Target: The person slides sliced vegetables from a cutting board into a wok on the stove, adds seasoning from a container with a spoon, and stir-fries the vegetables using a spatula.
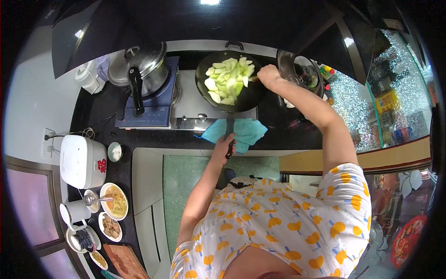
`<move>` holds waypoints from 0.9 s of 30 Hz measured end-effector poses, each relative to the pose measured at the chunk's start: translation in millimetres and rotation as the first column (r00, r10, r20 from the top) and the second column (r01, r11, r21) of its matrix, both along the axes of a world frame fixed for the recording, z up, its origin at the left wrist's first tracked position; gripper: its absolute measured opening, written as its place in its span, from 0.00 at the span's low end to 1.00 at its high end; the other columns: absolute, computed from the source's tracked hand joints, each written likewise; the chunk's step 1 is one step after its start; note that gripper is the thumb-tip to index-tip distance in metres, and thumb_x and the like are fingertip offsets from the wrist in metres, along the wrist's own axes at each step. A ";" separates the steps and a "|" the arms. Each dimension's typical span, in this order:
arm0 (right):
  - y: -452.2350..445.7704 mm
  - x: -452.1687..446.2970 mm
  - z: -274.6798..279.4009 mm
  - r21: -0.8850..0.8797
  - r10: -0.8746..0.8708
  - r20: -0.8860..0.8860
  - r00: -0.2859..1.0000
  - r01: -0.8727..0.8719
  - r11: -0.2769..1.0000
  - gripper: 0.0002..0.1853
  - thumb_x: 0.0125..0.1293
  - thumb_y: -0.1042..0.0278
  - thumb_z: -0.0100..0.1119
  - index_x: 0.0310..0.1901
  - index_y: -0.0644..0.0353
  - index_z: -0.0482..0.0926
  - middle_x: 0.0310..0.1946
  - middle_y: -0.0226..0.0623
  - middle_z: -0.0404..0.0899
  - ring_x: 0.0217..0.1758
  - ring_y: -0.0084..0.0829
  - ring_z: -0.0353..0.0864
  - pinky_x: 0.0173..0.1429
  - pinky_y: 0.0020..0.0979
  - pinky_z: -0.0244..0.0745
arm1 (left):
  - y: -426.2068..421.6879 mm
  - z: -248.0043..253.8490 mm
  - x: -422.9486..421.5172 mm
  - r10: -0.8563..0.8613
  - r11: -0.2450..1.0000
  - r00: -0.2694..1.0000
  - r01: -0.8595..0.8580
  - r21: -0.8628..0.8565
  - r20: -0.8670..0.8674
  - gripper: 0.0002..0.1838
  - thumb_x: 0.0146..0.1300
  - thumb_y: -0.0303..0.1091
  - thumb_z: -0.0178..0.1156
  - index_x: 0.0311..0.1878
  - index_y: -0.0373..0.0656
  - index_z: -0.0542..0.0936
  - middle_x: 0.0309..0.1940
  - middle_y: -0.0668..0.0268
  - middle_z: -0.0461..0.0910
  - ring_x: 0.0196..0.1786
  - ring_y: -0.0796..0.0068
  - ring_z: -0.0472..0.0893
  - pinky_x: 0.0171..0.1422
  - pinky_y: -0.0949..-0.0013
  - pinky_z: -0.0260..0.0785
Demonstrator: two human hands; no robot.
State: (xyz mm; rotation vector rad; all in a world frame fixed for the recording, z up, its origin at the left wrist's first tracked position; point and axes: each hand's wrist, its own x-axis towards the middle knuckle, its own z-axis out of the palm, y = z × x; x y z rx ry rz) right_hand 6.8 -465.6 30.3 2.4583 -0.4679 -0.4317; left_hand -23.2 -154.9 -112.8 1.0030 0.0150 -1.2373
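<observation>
A person is holding a wok (251, 100) of pale green slices (230, 76) over the stove (186, 74).
Nearest, the left hand (225, 148) is gripping the wok's long handle (230, 124), which is crossing above a blue cloth (252, 132) at the counter's edge. Farther off, the right hand (268, 76) is forming a tight fist at the wok's right rim; what it is gripping is too blurred to tell. Left of the stove, a lidded metal pot (152, 73) is sitting on a blue cooktop (144, 116).

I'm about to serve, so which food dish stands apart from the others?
The small bowl of white food beside the white appliance; the other dishes cluster nearer the wooden board.
</observation>
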 end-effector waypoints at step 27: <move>14.4 -5.2 -9.0 0.152 0.126 0.188 0.974 -0.155 0.976 0.08 0.58 0.68 0.53 0.36 0.53 0.82 0.31 0.39 0.83 0.37 0.37 0.85 0.40 0.37 0.79 | 0.0 -1.2 0.8 0.007 1.000 1.000 -0.008 0.006 0.007 0.15 0.65 0.40 0.58 0.48 0.40 0.74 0.27 0.68 0.73 0.22 0.82 0.70 0.21 0.78 0.63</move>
